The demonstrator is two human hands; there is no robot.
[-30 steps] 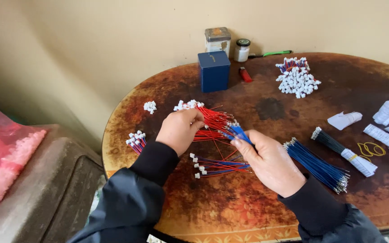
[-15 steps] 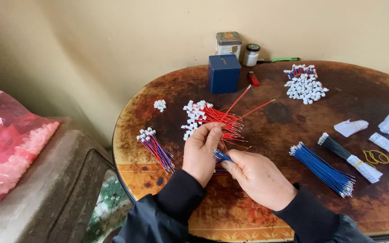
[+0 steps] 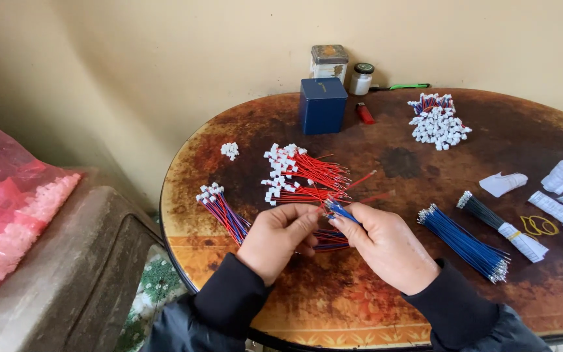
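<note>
- The right hand pinches a few thin blue wires between thumb and finger, near their tips.
- The left hand is right next to it. Its fingertips close on the same little bunch, so both hands hold it together, just above the table near its front middle.
- These wires look very light and bendy. I think they would flop if held at one far end, so holding them close to the tips, like now, seems best.
- The metal tips look tiny and easy to bend, so a soft pinch is better than a hard squeeze.
- The plastic skin may be a bit slippery, and one wire could slide out of the bunch.
- Under the hands lie more red and blue wires.
- Just past the hands is a pile of red wires with white plugs.
- To the left is a bundle of red and blue wires with white plugs.
- To the right lie a long blue wire bundle and a dark wire bundle wrapped in paper.
- Farther back stand a blue box, an old tin and a small jar.
- A heap of white plugs sits at the back right.
- A pink bag rests well off to the left, away from the table.
</note>
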